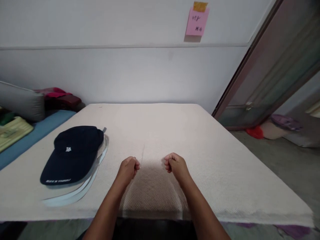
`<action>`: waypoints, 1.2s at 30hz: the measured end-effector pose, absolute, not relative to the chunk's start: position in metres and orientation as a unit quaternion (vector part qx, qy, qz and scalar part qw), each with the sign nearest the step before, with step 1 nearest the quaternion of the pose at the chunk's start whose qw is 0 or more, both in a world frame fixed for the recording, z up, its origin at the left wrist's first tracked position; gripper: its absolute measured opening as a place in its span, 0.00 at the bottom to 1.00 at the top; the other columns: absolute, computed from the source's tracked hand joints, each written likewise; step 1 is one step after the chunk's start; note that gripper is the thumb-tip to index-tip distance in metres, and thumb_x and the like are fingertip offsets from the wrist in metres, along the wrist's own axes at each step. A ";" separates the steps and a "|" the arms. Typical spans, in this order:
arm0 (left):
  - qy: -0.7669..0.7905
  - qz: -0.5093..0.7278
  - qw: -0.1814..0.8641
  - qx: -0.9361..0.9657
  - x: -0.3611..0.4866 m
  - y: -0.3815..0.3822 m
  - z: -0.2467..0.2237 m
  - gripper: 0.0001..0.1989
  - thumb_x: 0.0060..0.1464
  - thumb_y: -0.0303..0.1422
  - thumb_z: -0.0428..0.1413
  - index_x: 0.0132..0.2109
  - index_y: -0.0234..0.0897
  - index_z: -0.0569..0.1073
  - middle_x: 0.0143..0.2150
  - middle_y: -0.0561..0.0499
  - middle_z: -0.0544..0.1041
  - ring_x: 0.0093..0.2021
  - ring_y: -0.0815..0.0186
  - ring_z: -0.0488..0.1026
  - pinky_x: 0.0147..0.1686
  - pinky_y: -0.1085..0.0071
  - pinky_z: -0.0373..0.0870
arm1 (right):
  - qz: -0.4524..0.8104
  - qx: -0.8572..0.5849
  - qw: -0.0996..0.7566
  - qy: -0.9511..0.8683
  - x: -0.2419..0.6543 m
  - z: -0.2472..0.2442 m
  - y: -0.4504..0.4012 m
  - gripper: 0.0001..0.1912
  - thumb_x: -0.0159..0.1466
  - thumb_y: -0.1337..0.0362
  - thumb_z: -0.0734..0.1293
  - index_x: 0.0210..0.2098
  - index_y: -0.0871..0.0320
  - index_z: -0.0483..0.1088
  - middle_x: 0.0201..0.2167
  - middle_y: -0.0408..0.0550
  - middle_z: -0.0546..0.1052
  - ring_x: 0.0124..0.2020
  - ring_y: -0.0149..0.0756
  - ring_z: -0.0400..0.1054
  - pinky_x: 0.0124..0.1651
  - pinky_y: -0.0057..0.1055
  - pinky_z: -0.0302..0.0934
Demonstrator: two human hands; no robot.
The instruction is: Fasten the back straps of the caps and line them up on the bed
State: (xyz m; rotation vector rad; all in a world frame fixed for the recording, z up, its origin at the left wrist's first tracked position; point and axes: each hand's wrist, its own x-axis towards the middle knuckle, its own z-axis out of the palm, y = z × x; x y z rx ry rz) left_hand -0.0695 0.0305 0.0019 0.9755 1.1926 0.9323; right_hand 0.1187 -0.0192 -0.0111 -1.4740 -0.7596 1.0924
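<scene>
Both of my hands rest near the middle front of the cream-covered table, a short gap between them. My left hand is curled into a fist, with nothing showing in it. My right hand is likewise a fist facing the left one, and no object shows in its fingers. To the left of my left hand lies a dark navy cap with a small white logo and white lettering on its brim, which points toward the front left. A pale, curved band shows beneath and beside the cap, partly hidden by it.
A white wall with a pink note stands behind the table. At left are a grey cushion, a yellow item and a blue surface. A framed glass door and bags on the floor are at right.
</scene>
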 end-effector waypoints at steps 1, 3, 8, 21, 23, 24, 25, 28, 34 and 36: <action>0.515 0.417 0.624 0.414 -0.072 0.031 -0.003 0.07 0.46 0.27 0.54 0.22 0.32 0.70 0.17 0.53 0.69 0.14 0.73 0.60 0.12 0.79 0.50 | 0.454 -0.634 0.528 -0.336 0.115 -0.018 -0.017 0.04 0.52 0.68 0.57 0.24 0.58 0.63 0.20 0.41 0.67 0.19 0.27 0.60 0.21 0.25 0.52; 0.506 0.454 0.628 0.379 -0.078 0.031 -0.007 0.02 0.43 0.24 0.54 0.28 0.31 0.72 0.23 0.51 0.73 0.18 0.72 0.65 0.14 0.79 0.55 | 0.435 -0.644 0.494 -0.390 0.108 -0.028 -0.017 0.06 0.51 0.70 0.56 0.23 0.58 0.63 0.20 0.41 0.67 0.19 0.28 0.61 0.22 0.25 0.52; 0.481 0.576 0.616 0.241 -0.099 0.034 -0.007 0.05 0.46 0.22 0.53 0.33 0.32 0.70 0.28 0.53 0.72 0.21 0.76 0.66 0.17 0.82 0.59 | 0.365 -0.656 0.419 -0.511 0.090 -0.041 -0.021 0.08 0.52 0.71 0.55 0.24 0.57 0.63 0.20 0.42 0.68 0.22 0.30 0.62 0.25 0.26 0.52; 0.448 0.697 0.558 0.041 -0.157 0.034 -0.024 0.08 0.50 0.19 0.47 0.27 0.32 0.66 0.24 0.53 0.70 0.18 0.77 0.65 0.16 0.83 0.59 | 0.308 -0.636 0.312 -0.635 0.053 -0.051 -0.022 0.08 0.55 0.73 0.56 0.25 0.58 0.63 0.22 0.44 0.70 0.26 0.31 0.62 0.29 0.27 0.50; 0.440 0.709 0.550 0.050 -0.161 0.030 -0.021 0.06 0.50 0.20 0.48 0.29 0.32 0.68 0.24 0.54 0.69 0.18 0.77 0.64 0.16 0.82 0.58 | 0.309 -0.633 0.299 -0.644 0.048 -0.052 -0.022 0.08 0.56 0.73 0.55 0.25 0.58 0.63 0.23 0.45 0.71 0.26 0.32 0.62 0.29 0.27 0.49; 0.434 0.714 0.547 0.055 -0.163 0.027 -0.018 0.05 0.50 0.21 0.50 0.30 0.32 0.68 0.24 0.55 0.69 0.18 0.77 0.63 0.15 0.81 0.58 | 0.310 -0.632 0.292 -0.648 0.045 -0.052 -0.022 0.09 0.56 0.73 0.55 0.25 0.58 0.63 0.23 0.45 0.71 0.26 0.32 0.62 0.29 0.27 0.49; 0.428 0.720 0.541 0.066 -0.166 0.025 -0.014 0.04 0.50 0.23 0.51 0.30 0.32 0.69 0.24 0.55 0.69 0.18 0.76 0.63 0.15 0.81 0.57 | 0.310 -0.630 0.285 -0.652 0.043 -0.053 -0.022 0.09 0.56 0.73 0.55 0.25 0.58 0.63 0.24 0.45 0.71 0.26 0.32 0.62 0.29 0.27 0.49; 0.417 0.765 0.470 0.143 -0.182 0.021 0.000 0.03 0.49 0.28 0.54 0.29 0.34 0.68 0.21 0.57 0.67 0.19 0.74 0.62 0.16 0.80 0.57 | 0.300 -0.630 0.268 -0.665 0.037 -0.054 -0.023 0.09 0.56 0.74 0.55 0.26 0.58 0.63 0.25 0.46 0.71 0.27 0.32 0.62 0.30 0.28 0.49; 0.433 0.837 0.265 0.204 -0.236 0.015 0.006 0.02 0.44 0.26 0.55 0.28 0.34 0.67 0.23 0.56 0.69 0.22 0.73 0.65 0.18 0.79 0.58 | 0.295 -0.635 0.246 -0.670 0.035 -0.054 -0.025 0.08 0.56 0.73 0.56 0.26 0.58 0.63 0.26 0.47 0.72 0.28 0.33 0.63 0.31 0.28 0.49; 0.451 0.840 0.252 0.167 -0.250 0.008 -0.002 0.04 0.42 0.25 0.56 0.29 0.33 0.69 0.26 0.54 0.70 0.24 0.73 0.66 0.19 0.80 0.60 | 0.293 -0.636 0.240 -0.672 0.035 -0.053 -0.025 0.08 0.56 0.73 0.56 0.26 0.58 0.63 0.26 0.47 0.72 0.28 0.33 0.63 0.30 0.28 0.49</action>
